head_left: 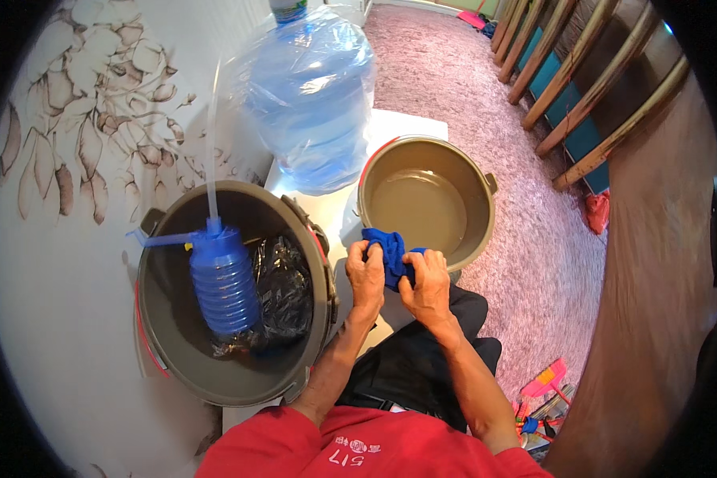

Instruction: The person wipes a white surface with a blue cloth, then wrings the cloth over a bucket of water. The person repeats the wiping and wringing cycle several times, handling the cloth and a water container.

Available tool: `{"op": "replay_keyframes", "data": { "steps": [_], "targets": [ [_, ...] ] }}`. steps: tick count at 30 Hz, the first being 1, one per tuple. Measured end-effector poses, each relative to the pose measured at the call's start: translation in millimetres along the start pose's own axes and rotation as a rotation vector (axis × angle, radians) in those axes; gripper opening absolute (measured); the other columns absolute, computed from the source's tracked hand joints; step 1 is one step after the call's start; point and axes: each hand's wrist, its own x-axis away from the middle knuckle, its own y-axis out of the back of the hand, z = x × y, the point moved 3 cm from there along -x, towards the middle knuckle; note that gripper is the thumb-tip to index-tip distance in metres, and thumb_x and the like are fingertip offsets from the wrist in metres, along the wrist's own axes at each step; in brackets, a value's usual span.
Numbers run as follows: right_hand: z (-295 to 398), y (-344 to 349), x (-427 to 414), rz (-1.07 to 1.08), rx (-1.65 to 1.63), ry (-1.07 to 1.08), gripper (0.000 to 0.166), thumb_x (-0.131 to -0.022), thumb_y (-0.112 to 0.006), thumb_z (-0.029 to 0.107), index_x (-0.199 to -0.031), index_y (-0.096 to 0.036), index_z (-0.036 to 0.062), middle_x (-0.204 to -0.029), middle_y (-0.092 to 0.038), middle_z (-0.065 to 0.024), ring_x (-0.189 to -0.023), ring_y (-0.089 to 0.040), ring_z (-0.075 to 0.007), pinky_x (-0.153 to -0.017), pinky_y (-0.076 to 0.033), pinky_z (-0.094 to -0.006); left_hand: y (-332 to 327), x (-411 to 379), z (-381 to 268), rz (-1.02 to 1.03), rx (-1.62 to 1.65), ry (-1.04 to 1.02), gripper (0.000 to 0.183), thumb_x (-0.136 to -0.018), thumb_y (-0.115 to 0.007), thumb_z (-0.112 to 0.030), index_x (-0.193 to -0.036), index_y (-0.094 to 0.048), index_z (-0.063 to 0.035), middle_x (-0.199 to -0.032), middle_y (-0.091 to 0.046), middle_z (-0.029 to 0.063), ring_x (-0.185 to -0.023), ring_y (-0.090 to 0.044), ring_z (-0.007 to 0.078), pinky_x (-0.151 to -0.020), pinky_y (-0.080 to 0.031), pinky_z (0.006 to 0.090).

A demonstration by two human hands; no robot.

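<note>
Both of my hands grip a bunched blue cloth [387, 248] at the near rim of a brown plastic bucket [483, 236]. My left hand [365, 276] has its fingers closed on the cloth's left part. The right part is in my right hand [428, 284], with its fingers curled over. Shallow liquid [418, 200] covers the bucket's bottom. To the left stands a larger dark bucket [173, 358]. Inside it are a blue bellows-type hand water pump [224, 287] with a clear tube [211, 143] rising from it, and a black plastic bag [284, 287].
A large blue water bottle [310, 101] in clear plastic wrap stands beyond the buckets, near the flower-patterned wall [89, 119]. Wooden posts [585, 89] line the right side. A pink broom [544, 379] and other items lie on the pinkish floor [532, 239] at lower right.
</note>
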Motion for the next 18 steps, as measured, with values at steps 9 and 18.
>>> {"op": "replay_keyframes", "data": {
  "steps": [9, 18],
  "targets": [
    [-11, 18, 13, 0.095, 0.006, 0.041, 0.029, -0.062, -0.063, 0.001, -0.091, -0.058, 0.0043, -0.084, -0.051, -0.0166, -0.082, -0.05, -0.0379, -0.074, -0.043, -0.0457, -2, 44, 16, -0.006, -0.168, 0.021, 0.02, -0.086, -0.06, -0.015, -0.093, -0.059, 0.0034, -0.08, -0.06, 0.0091, -0.072, -0.053, 0.016, -0.065, -0.047, 0.0335],
    [-13, 26, 15, 0.107, -0.031, -0.012, 0.027, -0.063, -0.06, -0.002, -0.089, -0.057, 0.0042, -0.081, -0.051, -0.0162, -0.079, -0.05, -0.0375, -0.071, -0.043, -0.0446, 9, 57, 17, -0.083, 0.091, 0.093, 0.014, -0.097, -0.055, -0.012, -0.101, -0.061, -0.0001, -0.087, -0.059, -0.0008, -0.078, -0.051, 0.0085, -0.071, -0.045, 0.0248]
  ]
}}
